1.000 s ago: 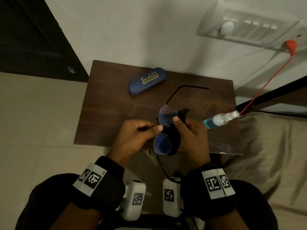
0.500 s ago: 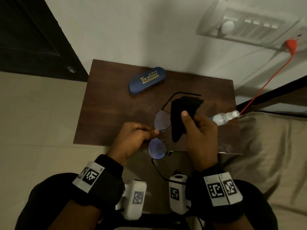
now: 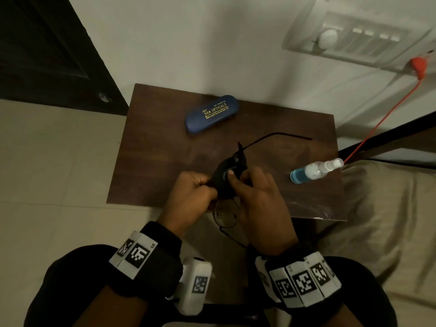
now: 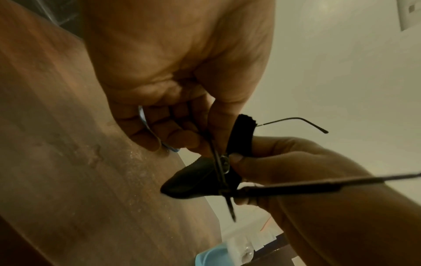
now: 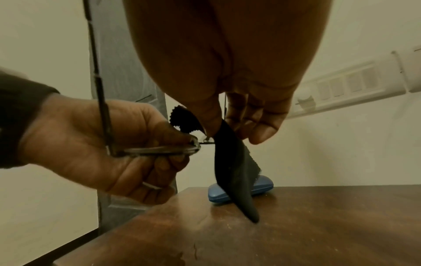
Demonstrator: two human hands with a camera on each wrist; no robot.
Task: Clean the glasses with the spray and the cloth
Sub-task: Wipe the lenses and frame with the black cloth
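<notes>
Thin black-framed glasses point(image 3: 226, 214) are held above the table's near edge, one temple point(image 3: 283, 135) pointing away. My left hand point(image 3: 207, 188) pinches the frame by the near lens point(image 5: 159, 150). My right hand point(image 3: 236, 178) pinches the black cloth point(image 3: 223, 179), which is folded over the far lens between thumb and fingers. In the right wrist view the cloth point(image 5: 230, 171) hangs down towards the table. The spray bottle point(image 3: 313, 172), with blue liquid, lies on its side to the right of my hands, untouched.
A blue glasses case point(image 3: 211, 116) lies at the back of the small dark wooden table point(image 3: 153, 149). A wall with a switch panel point(image 3: 349, 41) and a red cable point(image 3: 382, 119) stands behind. Bedding point(image 3: 377, 220) lies at right, tiled floor at left.
Half a second ago my right hand held the cloth lifted off the lenses. Now it has brought the cloth back down and folded it over the far lens. The left hand keeps its hold.
</notes>
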